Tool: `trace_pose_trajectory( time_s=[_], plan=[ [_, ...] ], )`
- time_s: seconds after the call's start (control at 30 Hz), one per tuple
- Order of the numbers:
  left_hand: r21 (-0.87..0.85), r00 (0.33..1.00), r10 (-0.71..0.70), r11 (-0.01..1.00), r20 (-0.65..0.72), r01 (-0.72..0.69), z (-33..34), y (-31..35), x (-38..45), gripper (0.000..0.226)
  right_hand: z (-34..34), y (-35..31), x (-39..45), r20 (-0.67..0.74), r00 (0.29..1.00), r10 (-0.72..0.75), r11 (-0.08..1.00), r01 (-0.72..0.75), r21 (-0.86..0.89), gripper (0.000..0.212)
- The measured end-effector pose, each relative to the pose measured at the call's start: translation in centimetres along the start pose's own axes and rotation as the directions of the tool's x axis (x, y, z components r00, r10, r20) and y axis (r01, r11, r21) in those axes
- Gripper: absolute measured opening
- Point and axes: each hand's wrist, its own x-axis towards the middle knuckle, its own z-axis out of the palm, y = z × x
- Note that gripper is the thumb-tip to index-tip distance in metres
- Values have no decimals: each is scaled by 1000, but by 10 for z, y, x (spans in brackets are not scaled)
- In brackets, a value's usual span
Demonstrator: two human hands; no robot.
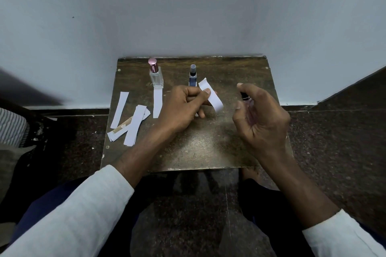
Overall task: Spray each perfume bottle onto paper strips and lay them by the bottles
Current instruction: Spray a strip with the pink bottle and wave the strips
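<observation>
Bottles: two glass ones upright along the table's (246, 73) far edge, pink-capped (155, 73) and dark blue (193, 76). Left hand (183, 106) pinches a curled paper strip (211, 95); right hand (261, 119) grips a third small bottle (244, 98). One flat strip (157, 102) touches the pink-capped bottle; spare strips (130, 123), number unclear, lie at the left edge.

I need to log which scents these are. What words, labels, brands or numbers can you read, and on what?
No text reads anywhere.
Pink-capped bottle: no label visible.
Blue bottle: none legible.
Bottle in right hand: mostly hidden.
Strips: blank.
</observation>
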Motion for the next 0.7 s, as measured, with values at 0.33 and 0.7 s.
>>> trace_pose_trajectory(
  time_s=[0.33,0.7],
  plan=[
    [115,996,87,990,-21,-84,-2,3,-2,33,1,-3,5,193,941,276,954,-293,62,51],
    [187,982,175,969,-71,-159,-6,6,-4,22,14,5,13,106,930,353,933,-358,38,22]
  ],
)
